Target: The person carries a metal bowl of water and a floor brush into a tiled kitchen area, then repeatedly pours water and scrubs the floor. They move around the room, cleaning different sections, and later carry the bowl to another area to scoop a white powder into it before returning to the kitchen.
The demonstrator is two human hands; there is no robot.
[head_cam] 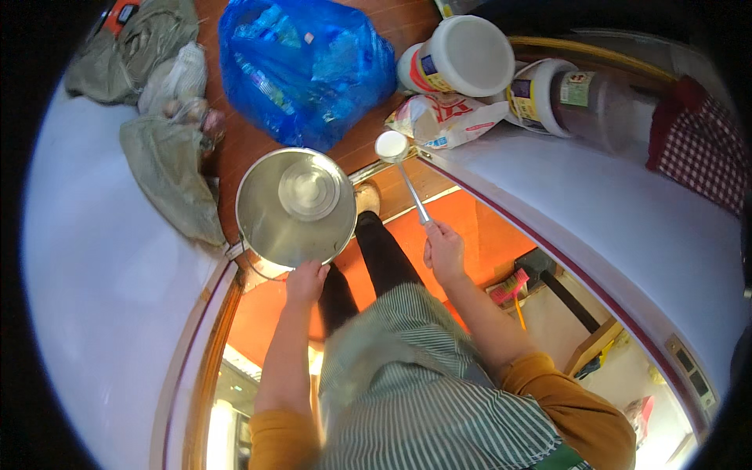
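Observation:
My left hand (306, 283) grips the near rim of a round stainless steel bucket (264, 226). The bucket tilts its mouth up towards me; ringed circles show on its bottom, and a thin wire handle hangs at its near left side. In my right hand (445, 249) is the handle of a long metal ladle (413, 191), held out ahead and to the right of the bucket. White contents (392, 144) fill the ladle's bowl; whether powder or liquid, I cannot tell. Close beyond the bowl lies a white plastic bag (449, 120) with red print.
A stuffed blue plastic bag (305, 76) sits on the brown wooden floor (252, 138) ahead. White plastic tubs (470, 56) and a clear container (593, 108) stand right of it. Greyish cloth sacks (167, 170) lie left. Door frames (499, 211) flank me; a pink brush (510, 286) is behind right.

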